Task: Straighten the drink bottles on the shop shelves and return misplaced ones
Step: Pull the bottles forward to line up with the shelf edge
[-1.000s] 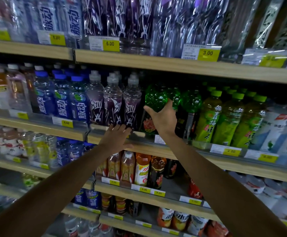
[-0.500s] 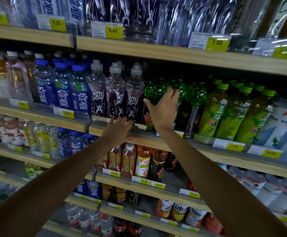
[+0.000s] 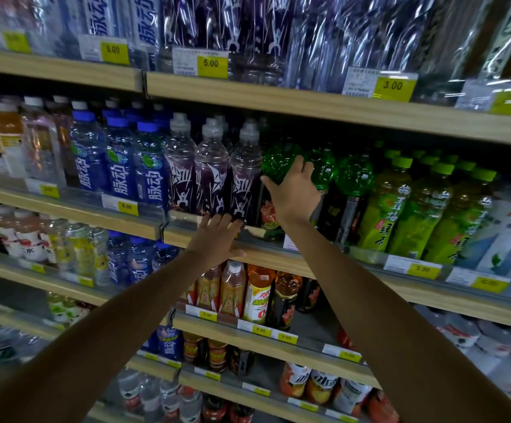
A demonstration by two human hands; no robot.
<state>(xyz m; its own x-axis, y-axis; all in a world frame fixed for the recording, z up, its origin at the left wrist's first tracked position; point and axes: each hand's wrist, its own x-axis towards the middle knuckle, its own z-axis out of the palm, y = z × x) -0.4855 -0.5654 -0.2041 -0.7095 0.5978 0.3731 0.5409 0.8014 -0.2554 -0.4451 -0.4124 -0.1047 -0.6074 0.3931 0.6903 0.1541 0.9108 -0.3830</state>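
Bottle with a knobbly green shoulder [image 3: 278, 161] and a dark lower label stands at the front of the wooden shelf [image 3: 278, 260], in the front row of drinks. The right hand [image 3: 293, 195] grips it high up: the thumb lies along the bottle's left side and the fingers [image 3: 304, 166] curl over its right shoulder, so the hand covers most of the middle of the bottle.

Just right of that bottle are two more green-shouldered bottles [image 3: 353, 178] of the same kind, close together. Further right of it runs a row of green tea bottles [image 3: 415, 215] with pale green caps. Immediately left of the gripped bottle stand three purple-labelled bottles [image 3: 211, 178] with clear grey caps, the nearest one beside the thumb. Left of these again are blue bottles [image 3: 120, 166] with blue caps.

Below and left of the gripped bottle, the left hand [image 3: 216, 239] rests flat on the shelf's front lip, holding nothing, its fingers straight and spread, the fingertips at the foot of the purple-labelled bottles.

Below and right of the gripped bottle, a yellow price tag [image 3: 423, 269] reading 3.00 sits on the shelf rail. Directly beneath it, one shelf down, stand amber and orange bottles [image 3: 257, 297].
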